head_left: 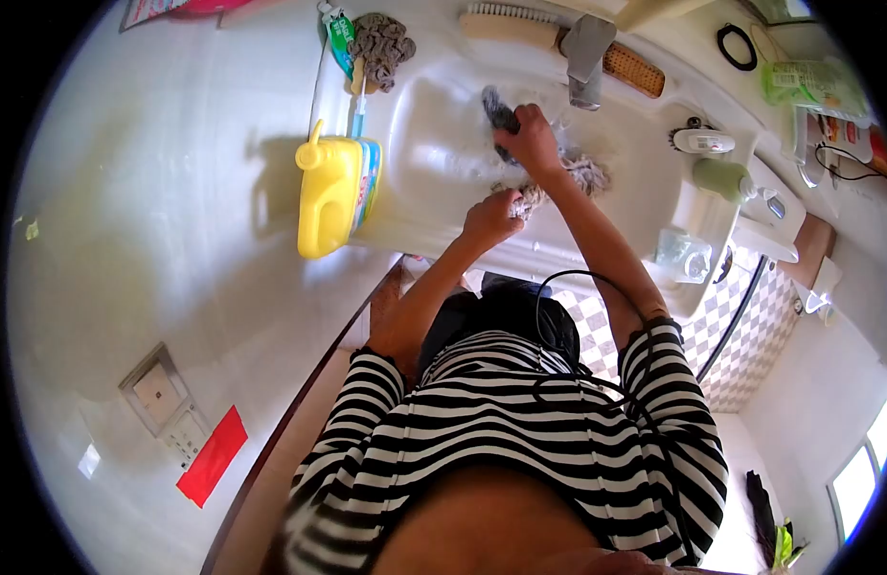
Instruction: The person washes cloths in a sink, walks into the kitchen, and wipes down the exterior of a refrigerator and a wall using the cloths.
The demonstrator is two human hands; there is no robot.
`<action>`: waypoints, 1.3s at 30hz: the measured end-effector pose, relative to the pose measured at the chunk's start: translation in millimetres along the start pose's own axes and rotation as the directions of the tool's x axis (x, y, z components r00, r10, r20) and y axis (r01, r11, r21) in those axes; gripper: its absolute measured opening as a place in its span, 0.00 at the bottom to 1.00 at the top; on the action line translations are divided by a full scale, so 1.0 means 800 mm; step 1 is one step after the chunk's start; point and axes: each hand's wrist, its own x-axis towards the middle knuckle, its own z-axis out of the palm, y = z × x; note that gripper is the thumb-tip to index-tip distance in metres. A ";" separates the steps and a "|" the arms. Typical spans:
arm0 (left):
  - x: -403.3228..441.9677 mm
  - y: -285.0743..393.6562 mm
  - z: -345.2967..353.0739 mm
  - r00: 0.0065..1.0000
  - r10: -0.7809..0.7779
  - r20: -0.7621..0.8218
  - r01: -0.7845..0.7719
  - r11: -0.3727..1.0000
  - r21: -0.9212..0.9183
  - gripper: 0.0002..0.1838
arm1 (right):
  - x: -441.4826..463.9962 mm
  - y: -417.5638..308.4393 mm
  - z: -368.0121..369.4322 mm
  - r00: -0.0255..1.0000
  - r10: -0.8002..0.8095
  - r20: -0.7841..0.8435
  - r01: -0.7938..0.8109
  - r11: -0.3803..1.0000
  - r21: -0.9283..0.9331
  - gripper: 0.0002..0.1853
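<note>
gripping a dark grey cloth [497, 105] in the right hand [534, 141], with fingers curled tight around its middle — seemingly fabric, though too small to tell surely. bunching a pale cloth [588, 175] in the left hand [492, 219], with fingers folded over its near-left end and tips hidden. holding both inside the white basin [426, 187]. probably handling as light, soft and limp, maybe slippery with water — calling for a full-fist hold on a gathered edge. around, seeing a yellow jug [329, 196] beside the basin's left end, a bristled brush [509, 29] at the far edge, and checkered floor tiles [750, 355] to the right.
</note>
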 end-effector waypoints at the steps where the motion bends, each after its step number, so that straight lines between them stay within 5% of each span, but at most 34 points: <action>1: -0.002 0.004 0.000 0.999 -0.020 0.029 0.020 0.999 0.031 0.25 | 0.006 -0.003 -0.001 0.999 0.023 -0.029 -0.020 0.994 0.109 0.22; 2: -0.001 0.006 0.001 0.999 -0.012 0.051 0.009 0.998 0.057 0.25 | 0.013 -0.006 0.004 0.987 0.161 -0.028 -0.150 0.961 0.231 0.23; 5: 0.008 0.007 0.014 0.994 0.024 0.106 -0.035 0.994 0.103 0.23 | 0.021 -0.069 -0.030 0.957 0.245 0.158 -0.291 0.830 0.476 0.21; 10: 0.013 0.011 0.023 0.999 0.043 0.018 -0.044 0.998 0.043 0.23 | 0.028 -0.113 -0.027 0.980 -0.121 -0.157 0.174 0.905 0.389 0.17; 12: 0.016 0.000 0.041 0.975 0.034 -0.221 -0.020 0.998 0.062 0.24 | 0.017 -0.123 -0.034 0.912 -0.342 -0.225 0.394 0.883 0.256 0.18; 17: 0.053 -0.067 0.069 0.878 0.134 -0.460 -0.116 0.991 0.066 0.26 | -0.029 -0.152 -0.060 0.948 -0.317 -0.021 0.301 0.873 0.385 0.18; 20: 0.060 -0.077 0.060 0.921 0.195 -0.337 -0.163 0.979 0.121 0.26 | -0.042 -0.174 -0.066 0.950 -0.312 0.027 0.268 0.853 0.447 0.14; 22: 0.061 -0.074 0.050 0.958 0.212 -0.192 -0.186 0.972 0.144 0.26 | -0.036 -0.168 -0.055 0.940 -0.330 -0.085 0.338 0.872 0.354 0.15; 24: 0.054 -0.058 0.042 0.981 0.156 -0.119 -0.153 0.988 0.034 0.26 | -0.018 -0.147 -0.036 0.936 -0.322 -0.144 0.348 0.909 0.229 0.17; 26: 0.033 -0.036 0.037 0.986 -0.005 -0.166 -0.047 0.951 -0.307 0.24 | 0.001 -0.103 -0.021 0.973 -0.219 0.076 0.173 0.903 0.393 0.22; 27: 0.028 -0.033 0.042 0.952 0.090 -0.292 -0.165 0.956 -0.243 0.23 | 0.007 -0.077 -0.010 0.976 -0.162 0.147 0.072 0.873 0.483 0.25; 29: 0.018 -0.030 0.042 0.950 -0.030 -0.310 -0.063 0.956 -0.287 0.22 | 0.010 0.022 0.020 0.952 -0.173 0.254 0.221 0.959 -0.175 0.34; 31: 0.005 -0.003 0.019 0.941 -0.294 -0.164 0.146 0.795 -0.589 0.21 | -0.024 0.007 -0.027 0.921 0.163 0.354 0.079 0.811 -0.579 0.42; 32: 0.001 0.008 0.011 0.914 -0.402 -0.061 0.244 0.662 -0.709 0.20 | -0.037 0.029 -0.023 0.909 0.150 0.389 0.075 0.858 -0.507 0.44; 35: 0.010 -0.023 0.042 0.898 -0.301 -0.320 0.007 0.738 -0.674 0.19 | -0.084 0.058 -0.012 0.832 0.157 0.532 0.090 0.908 -0.410 0.49; 38: 0.027 -0.073 0.083 0.889 -0.276 -0.367 -0.004 0.795 -0.607 0.24 | -0.110 0.044 -0.024 0.852 0.087 0.517 0.113 0.933 -0.342 0.41; 39: 0.028 -0.067 0.074 0.915 -0.350 -0.200 0.067 0.622 -0.780 0.26 | -0.115 0.065 -0.007 0.892 0.051 0.449 0.084 0.958 -0.274 0.37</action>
